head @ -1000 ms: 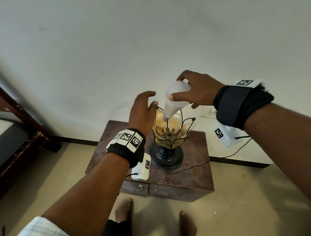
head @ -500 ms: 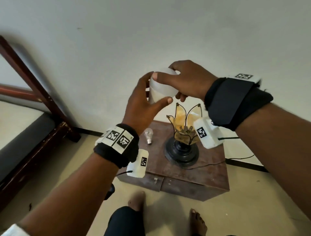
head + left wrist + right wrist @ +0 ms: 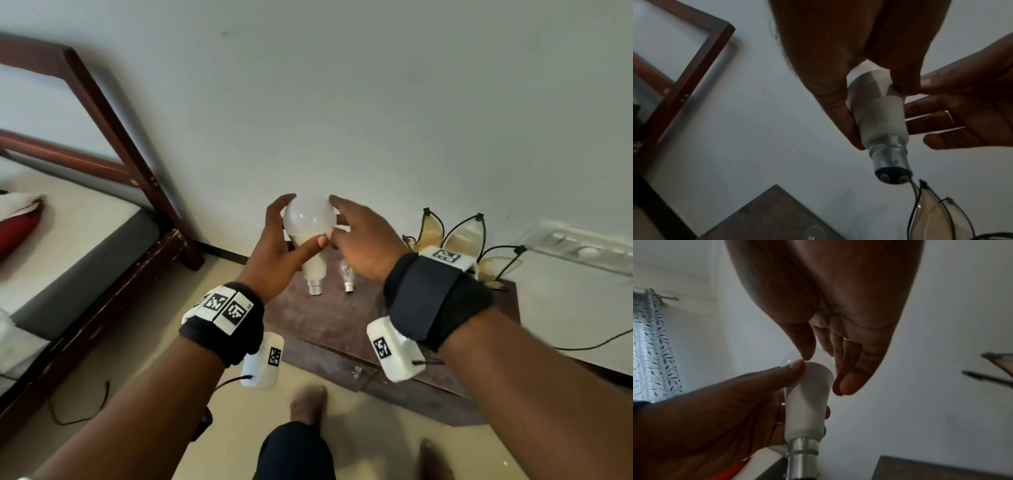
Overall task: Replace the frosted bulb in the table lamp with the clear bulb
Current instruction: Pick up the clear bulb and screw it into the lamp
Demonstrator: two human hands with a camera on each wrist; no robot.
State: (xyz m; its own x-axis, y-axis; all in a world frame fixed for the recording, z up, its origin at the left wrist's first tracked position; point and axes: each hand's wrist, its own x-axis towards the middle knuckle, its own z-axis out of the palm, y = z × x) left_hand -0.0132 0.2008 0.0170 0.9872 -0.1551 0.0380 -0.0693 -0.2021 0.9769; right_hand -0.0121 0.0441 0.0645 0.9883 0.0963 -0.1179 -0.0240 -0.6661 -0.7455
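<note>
The frosted bulb (image 3: 310, 214) is held cap down in the air over the left end of the brown side table (image 3: 325, 318). My left hand (image 3: 303, 222) grips it, thumb across the front and fingers behind. My right hand (image 3: 334, 219) lies against the dome with nearly straight fingers, not curled round it. In the left wrist view the frosted bulb (image 3: 877, 113) shows its metal cap below my fingers. The clear bulb (image 3: 346, 274) lies on the table beneath. The petal-shaded lamp (image 3: 459, 236) stands at the right; my right wrist hides its socket.
A dark wooden bed frame (image 3: 113, 102) with a grey mattress (image 3: 85, 246) fills the left. A wall switchboard (image 3: 579, 246) sits at the right, and a black cord (image 3: 599, 339) trails off the table. My bare feet (image 3: 308, 404) stand before the table's drawer front.
The frosted bulb has come away from the lamp and moved left. My left hand has taken hold of it, and my right hand's grip has loosened to straight fingers.
</note>
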